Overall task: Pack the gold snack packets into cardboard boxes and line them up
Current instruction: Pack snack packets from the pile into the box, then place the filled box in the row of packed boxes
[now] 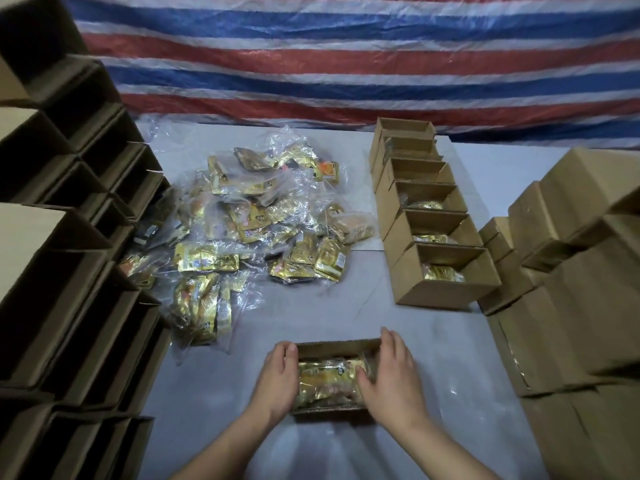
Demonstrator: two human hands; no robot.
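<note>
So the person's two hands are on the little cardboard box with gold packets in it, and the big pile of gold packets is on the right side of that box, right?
Not quite. The head view shows the left hand and right hand on the small brown cardboard box holding gold packets, but the pile of gold foil snack packets in clear plastic bags lies to its left and farther back.
</note>
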